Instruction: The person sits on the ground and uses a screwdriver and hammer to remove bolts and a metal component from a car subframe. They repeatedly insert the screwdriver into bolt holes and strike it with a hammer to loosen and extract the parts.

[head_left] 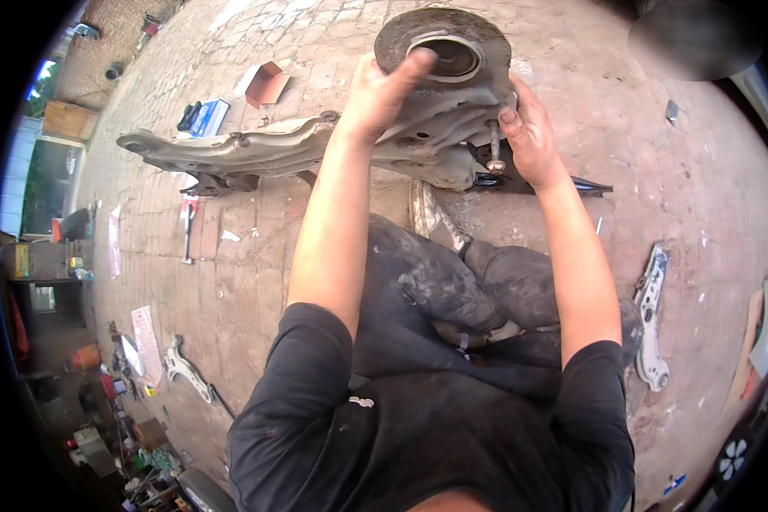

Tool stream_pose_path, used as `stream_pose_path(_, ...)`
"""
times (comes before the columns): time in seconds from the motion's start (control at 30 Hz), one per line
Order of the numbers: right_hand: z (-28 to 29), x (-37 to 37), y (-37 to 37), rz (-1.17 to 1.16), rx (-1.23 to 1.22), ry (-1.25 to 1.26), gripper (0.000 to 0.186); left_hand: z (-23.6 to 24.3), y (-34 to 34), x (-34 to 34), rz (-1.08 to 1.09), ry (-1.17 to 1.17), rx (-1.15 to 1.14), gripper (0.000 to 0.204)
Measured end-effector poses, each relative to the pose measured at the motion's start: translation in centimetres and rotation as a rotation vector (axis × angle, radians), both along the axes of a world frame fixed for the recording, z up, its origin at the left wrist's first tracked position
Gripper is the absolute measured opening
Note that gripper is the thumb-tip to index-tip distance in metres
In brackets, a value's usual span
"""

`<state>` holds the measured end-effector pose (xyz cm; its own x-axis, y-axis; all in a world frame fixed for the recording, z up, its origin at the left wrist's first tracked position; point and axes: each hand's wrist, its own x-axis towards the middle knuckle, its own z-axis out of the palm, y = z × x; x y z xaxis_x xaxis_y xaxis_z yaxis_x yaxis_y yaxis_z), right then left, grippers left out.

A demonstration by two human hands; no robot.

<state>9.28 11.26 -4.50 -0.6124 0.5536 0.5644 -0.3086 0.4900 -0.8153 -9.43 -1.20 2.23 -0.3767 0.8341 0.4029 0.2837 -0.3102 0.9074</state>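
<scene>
The left hand [380, 94] is gripping the big rusty metal car part [316, 145] near its round end, fingers curled over the top and the thumb pressing on the rim of the round hub [444, 43]. The right hand [529, 132] is closing around the other side of that same end, thumb and fingers sitting against a bolt [493, 145] that is sticking down out of the part; whether the bolt is pinched tight cannot be told. The car part is being held up off the brick floor [657, 171], hub end in front of the person, long arm reaching out to the left. Below it the person's legs in dark, dirty trousers [452, 290] are folding across the floor. A black bar [572, 183] is lying on the bricks just under the right wrist. Toward the floor's right edge a pale metal arm [650, 320] is lying flat; a similar one [183, 367] is lying near the lower left edge. Near the upper left an open cardboard box [266, 84] and a blue box [206, 118] are resting on the bricks, well apart from the hands.
</scene>
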Motion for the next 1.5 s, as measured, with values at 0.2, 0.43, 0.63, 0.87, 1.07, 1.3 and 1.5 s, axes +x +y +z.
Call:
stream_pose_path(0.2,0.7,0.6,-1.1,-0.033,-0.038,-0.064,0.098,-0.1,0.5,1.0,0.045,-0.066,0.053,0.044)
stream_pose_path(0.43,-1.6,1.1,-5.3,-0.526,-0.245,0.111,0.050,0.5,1.3,0.6,-0.088,-0.092,0.171,0.040)
stream_pose_path(0.63,-4.0,-0.3,-9.6,-0.655,-0.297,-0.207,0.049,0.6,0.3,1.0,-0.082,-0.047,0.238,0.044)
stream_pose_path(0.87,-1.8,0.7,-9.6,-0.442,-0.508,-0.270,0.036,0.2,0.2,0.9,0.035,-0.010,0.109,0.046)
stream_pose_path(1.07,-1.7,2.0,-9.5,-0.459,-0.426,-0.363,0.030,1.2,-1.0,0.7,0.052,0.057,-0.042,0.050)
stream_pose_path(1.3,-3.7,2.6,-9.6,-0.452,-0.423,-0.026,0.024,0.7,-1.1,0.9,0.008,0.031,0.101,0.050)
stream_pose_path(1.5,-4.5,2.8,-7.9,-0.500,-0.560,-0.010,0.023,-0.4,0.6,0.7,-0.043,-0.022,0.226,0.050)
